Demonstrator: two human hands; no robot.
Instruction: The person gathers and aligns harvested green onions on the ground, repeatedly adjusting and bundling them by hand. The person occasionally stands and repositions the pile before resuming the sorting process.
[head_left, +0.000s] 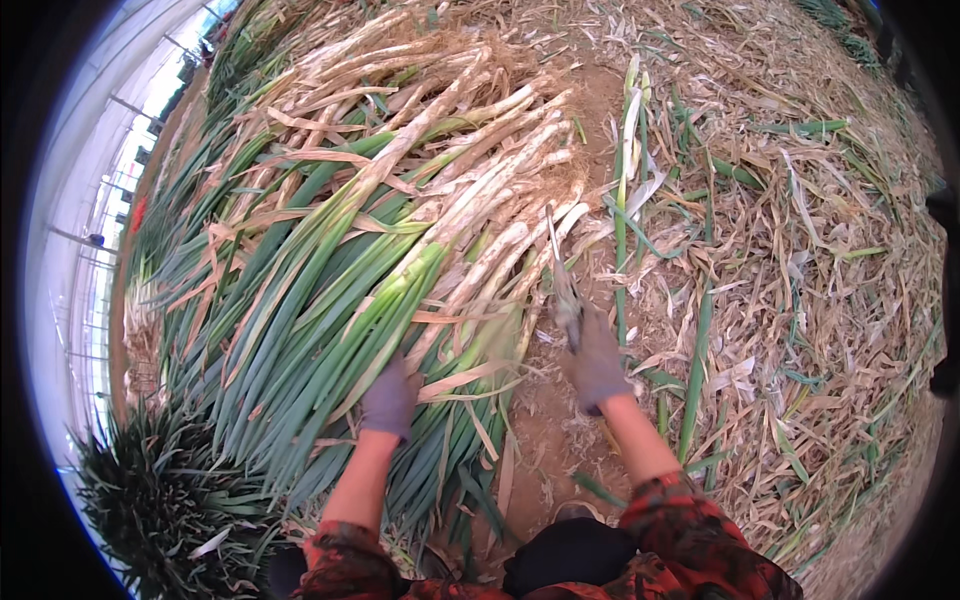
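A broad heap of long green onions (360, 202) lies before me, soil-caked white stalks and roots pointing away, green leaves towards me. My left hand (390, 397), in a grey-purple glove, is in among the leaves at the near side of the heap; leaves hide its fingers. My right hand (596, 364), gloved alike, is closed around a narrow bladed hand tool (562, 277). The tool points away from me, its tip beside the stalks at the heap's right edge. Motion blur hides its exact kind.
Dry husks and leaf scraps (787, 262) cover the ground at right. A discarded green-and-white stalk (630, 142) lies on them. Bare brown soil (544, 457) runs between heap and scraps. A dark green leafy bundle (165, 502) stands at lower left, with a plastic greenhouse wall (75, 210) beyond.
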